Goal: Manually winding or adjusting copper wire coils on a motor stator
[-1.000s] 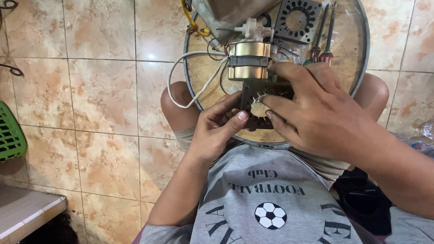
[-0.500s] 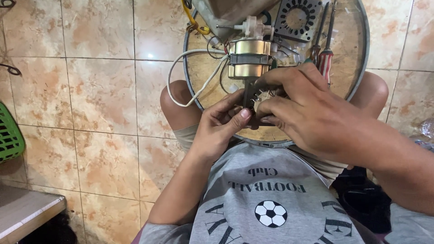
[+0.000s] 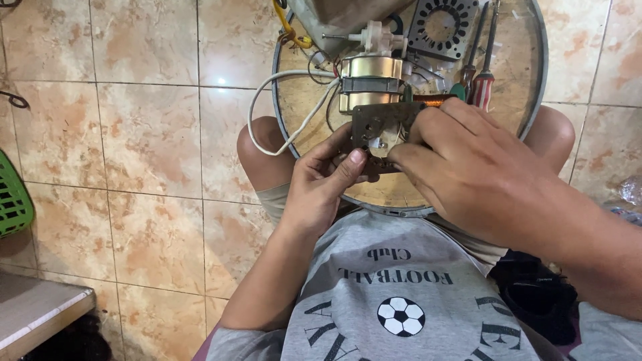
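A small electric motor with a brass-coloured casing lies on a round tray resting on my knees. At its near end sits a dark metal end plate. My left hand pinches the plate's lower left edge with thumb and fingers. My right hand grips the plate from the right and covers much of it. A white cable loops off the motor to the left.
Two screwdrivers and a square black stator plate lie at the tray's far right. Yellow wires and a grey housing sit at the top. A green basket stands on the tiled floor, left.
The dark plate has been lifted from lying flat against my fingers to standing against the motor's near end. Both hands shifted slightly up toward the motor.
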